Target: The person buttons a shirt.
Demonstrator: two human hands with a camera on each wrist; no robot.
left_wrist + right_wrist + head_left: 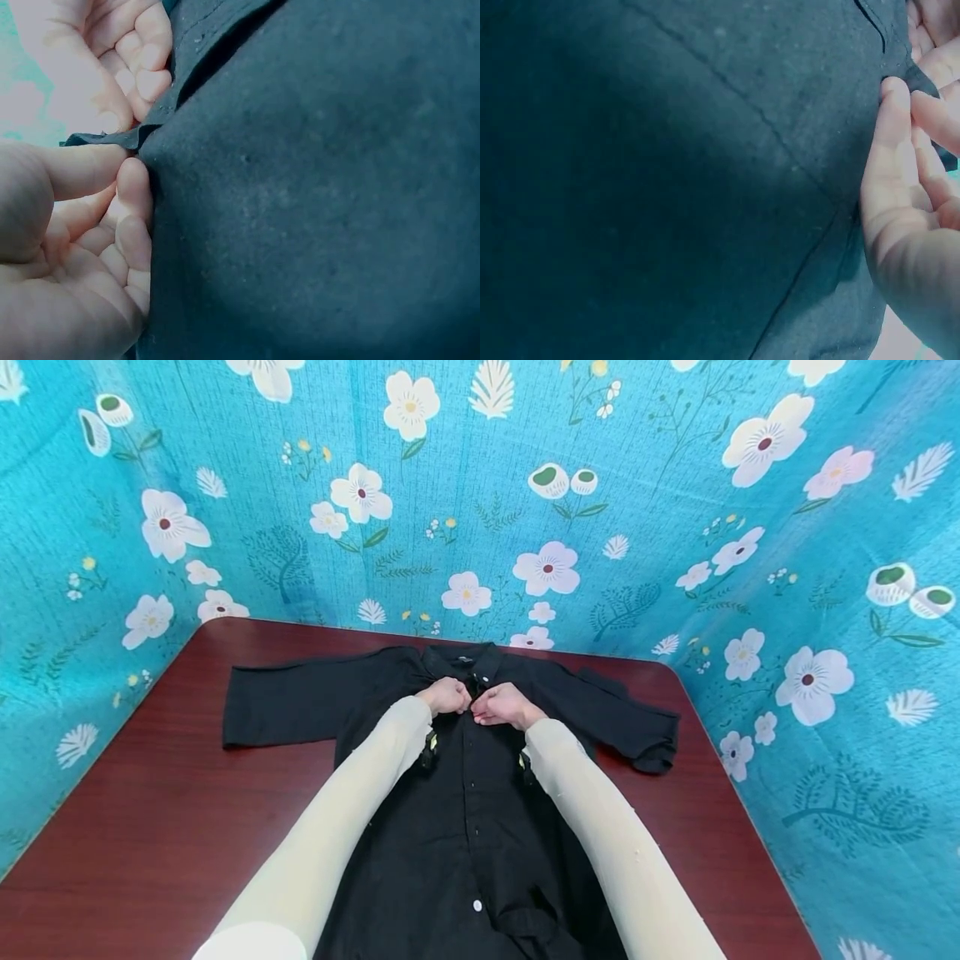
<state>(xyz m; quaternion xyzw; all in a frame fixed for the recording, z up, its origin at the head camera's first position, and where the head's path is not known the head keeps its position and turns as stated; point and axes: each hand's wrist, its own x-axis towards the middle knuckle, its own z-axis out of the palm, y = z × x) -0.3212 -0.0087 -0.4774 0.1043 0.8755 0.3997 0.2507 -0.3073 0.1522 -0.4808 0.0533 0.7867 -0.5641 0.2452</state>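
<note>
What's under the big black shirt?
The dark red table; it shows on both sides of the black shirt. The part directly beneath is covered, so I can't tell whether anything else is there.

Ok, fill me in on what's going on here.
A person is working on a black shirt spread out on a reddish-brown table, its sleeves out to the sides. The left hand and right hand meet at the front, just below the collar, each pinching the cloth between thumb and fingers. Whether a button is between their fingers can't be made out. Farther down the front, a white button shows.
</note>
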